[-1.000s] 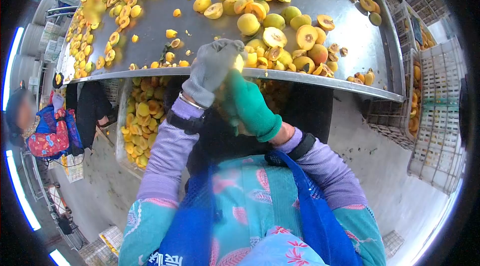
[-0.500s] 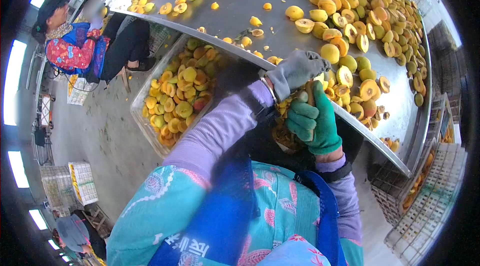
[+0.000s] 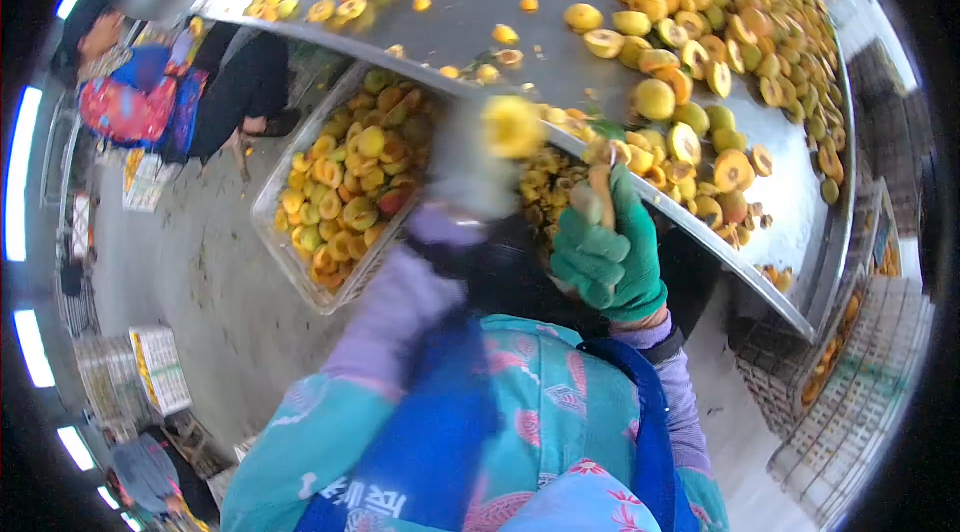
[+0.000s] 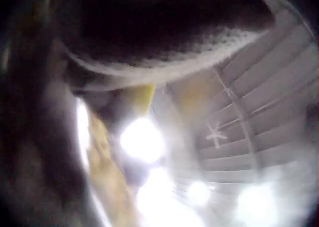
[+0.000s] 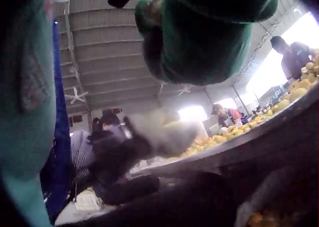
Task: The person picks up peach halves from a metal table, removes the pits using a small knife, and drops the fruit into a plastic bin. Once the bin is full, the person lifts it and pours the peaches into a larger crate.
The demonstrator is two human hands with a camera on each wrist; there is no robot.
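Blurred by motion, my grey-gloved left hand (image 3: 470, 172) holds a yellow peach half (image 3: 512, 127) over the table's near edge. My right hand (image 3: 610, 257), in a green glove, curls round a narrow tan-handled tool (image 3: 602, 194), pointing up, to the right of the left hand. Small fruit pieces (image 3: 550, 182) lie in a container below and between the hands. In the left wrist view, the dark glove (image 4: 169, 47) covers the top, with a bit of yellow under it. The right wrist view has the green glove (image 5: 204, 42) large and the left hand (image 5: 167, 137) blurred beyond.
A metal table (image 3: 500, 12) bears many peach halves (image 3: 735, 170), heaped at right. Below its edge, a plastic crate (image 3: 262, 212) of halves stands at left. A seated person (image 3: 150, 92) is further left. White crates (image 3: 850, 402) stand at right.
One second ago both hands were together at the table edge. Since then they have parted, the left hand moving left with the peach half. The head view has turned.
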